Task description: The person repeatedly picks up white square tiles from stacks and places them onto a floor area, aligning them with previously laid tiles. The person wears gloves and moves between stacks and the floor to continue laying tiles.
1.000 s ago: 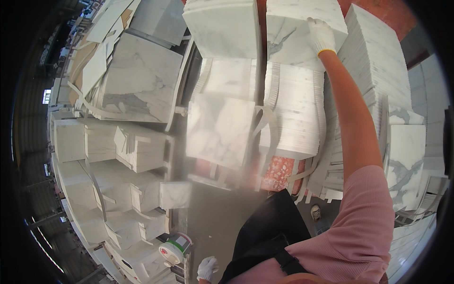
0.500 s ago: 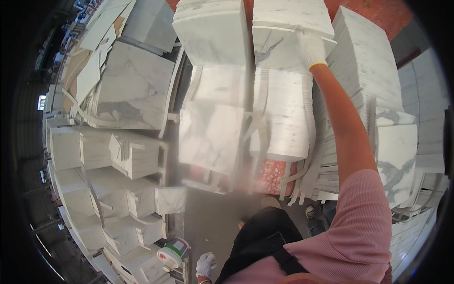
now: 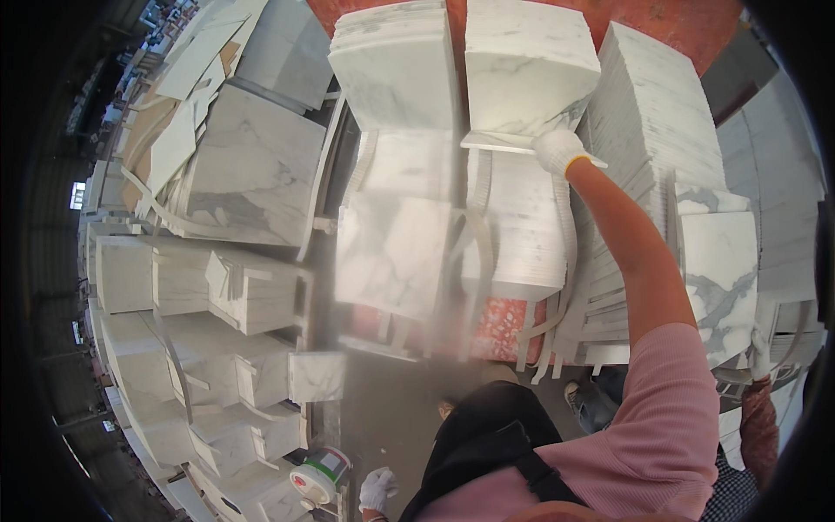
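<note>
My right hand [image 3: 557, 152], in a white knitted glove with a yellow cuff, grips the upper edge of a white marble tile [image 3: 497, 141]. That tile leans toward me, apart from the upright stack of grey-veined tiles [image 3: 531, 91] behind it, and shows mostly as a thin edge. Below it lies a row of tightly packed tiles [image 3: 529, 217] with ribbed edges. My left hand [image 3: 378, 489], also gloved in white, hangs low near a white bucket [image 3: 320, 475] with a green band. Its fingers are loosely curled, with nothing visible in them.
Another tile stack [image 3: 396, 83] stands to the left, with a loose tile [image 3: 391, 252] nearer me. More stacked marble [image 3: 252, 165] lines the left side. A long tile row [image 3: 661, 104] runs along the right. A co-worker's gloved hand [image 3: 759, 352] touches a veined slab [image 3: 718, 270] there.
My right hand has drawn toward me, bringing the tile's upper edge away from the stack. A co-worker's hand and sleeve have come into view at right.
</note>
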Demonstrator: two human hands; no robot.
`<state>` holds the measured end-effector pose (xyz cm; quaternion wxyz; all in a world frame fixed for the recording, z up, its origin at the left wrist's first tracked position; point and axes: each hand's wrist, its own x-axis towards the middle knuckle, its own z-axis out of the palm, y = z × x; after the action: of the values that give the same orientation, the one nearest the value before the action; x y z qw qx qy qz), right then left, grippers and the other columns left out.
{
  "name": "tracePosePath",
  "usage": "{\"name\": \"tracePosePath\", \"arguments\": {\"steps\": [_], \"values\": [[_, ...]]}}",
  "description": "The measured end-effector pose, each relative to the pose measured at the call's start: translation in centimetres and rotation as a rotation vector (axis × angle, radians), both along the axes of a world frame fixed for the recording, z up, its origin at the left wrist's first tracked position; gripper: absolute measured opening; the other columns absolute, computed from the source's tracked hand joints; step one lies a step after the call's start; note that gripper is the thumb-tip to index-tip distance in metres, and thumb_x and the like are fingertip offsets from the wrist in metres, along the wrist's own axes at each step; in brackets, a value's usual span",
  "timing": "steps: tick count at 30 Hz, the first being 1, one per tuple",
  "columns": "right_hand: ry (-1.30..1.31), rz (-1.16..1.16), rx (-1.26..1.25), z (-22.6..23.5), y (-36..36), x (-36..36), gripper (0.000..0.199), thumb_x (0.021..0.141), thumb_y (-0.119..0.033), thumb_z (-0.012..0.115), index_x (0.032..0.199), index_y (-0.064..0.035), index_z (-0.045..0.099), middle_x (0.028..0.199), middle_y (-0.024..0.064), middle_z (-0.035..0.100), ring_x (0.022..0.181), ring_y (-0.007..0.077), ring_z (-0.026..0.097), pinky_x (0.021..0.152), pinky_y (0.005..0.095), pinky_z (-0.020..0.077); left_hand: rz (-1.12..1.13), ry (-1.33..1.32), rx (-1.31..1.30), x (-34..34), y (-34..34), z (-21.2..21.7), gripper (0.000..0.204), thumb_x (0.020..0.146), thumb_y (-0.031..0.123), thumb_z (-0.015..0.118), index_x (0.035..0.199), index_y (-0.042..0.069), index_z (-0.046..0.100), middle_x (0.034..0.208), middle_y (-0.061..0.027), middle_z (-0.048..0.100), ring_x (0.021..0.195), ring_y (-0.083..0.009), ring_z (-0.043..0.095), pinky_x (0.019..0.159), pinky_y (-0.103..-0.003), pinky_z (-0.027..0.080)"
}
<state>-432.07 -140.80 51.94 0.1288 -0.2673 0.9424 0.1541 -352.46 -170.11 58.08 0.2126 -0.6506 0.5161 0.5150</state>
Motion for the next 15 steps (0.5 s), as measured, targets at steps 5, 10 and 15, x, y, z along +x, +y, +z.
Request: {"name": "tracePosePath", "arguments": {"steps": [5, 10, 15], "values": [[0.005, -0.007, -0.077, 1.7, -1.4, -0.6, 0.022, 0.083, -0.015, 0.063, 0.095, -0.0050, 0.078, 0.095, 0.0197, 0.075, 0.091, 0.0350, 0.073, 0.079, 0.0454, 0.0588, -0.060, -0.013, 0.061, 2.0, -0.6, 0.5, 0.034, 0.095, 0.024, 0.064, 0.118, 0.000, 0.066, 0.085, -0.0036, 0.068, 0.073, -0.0146, 0.064, 0.066, -0.028, 0.053], [-0.112, 0.156, -0.139, 8.8, -2.0, 5.1, 0.026, 0.078, -0.024, 0.070, 0.091, -0.0033, 0.077, 0.092, 0.0228, 0.073, 0.086, 0.0362, 0.072, 0.078, 0.0418, 0.0571, -0.058, -0.004, 0.011, 1.4, -2.4, -0.8, 0.028, 0.093, 0.030, 0.065, 0.105, 0.004, 0.066, 0.084, -0.0031, 0.065, 0.068, -0.0151, 0.066, 0.058, -0.031, 0.057], [-0.443, 0.093, -0.365, 17.5, -1.3, 16.3, 0.034, 0.073, -0.027, 0.077, 0.094, 0.0001, 0.076, 0.093, 0.0179, 0.076, 0.086, 0.0279, 0.072, 0.078, 0.0350, 0.0558, -0.082, 0.361, 0.036, -10.4, -4.1, -4.9, 0.025, 0.096, 0.027, 0.062, 0.111, 0.007, 0.064, 0.090, -0.0041, 0.063, 0.083, -0.0204, 0.064, 0.069, -0.036, 0.053]]}}
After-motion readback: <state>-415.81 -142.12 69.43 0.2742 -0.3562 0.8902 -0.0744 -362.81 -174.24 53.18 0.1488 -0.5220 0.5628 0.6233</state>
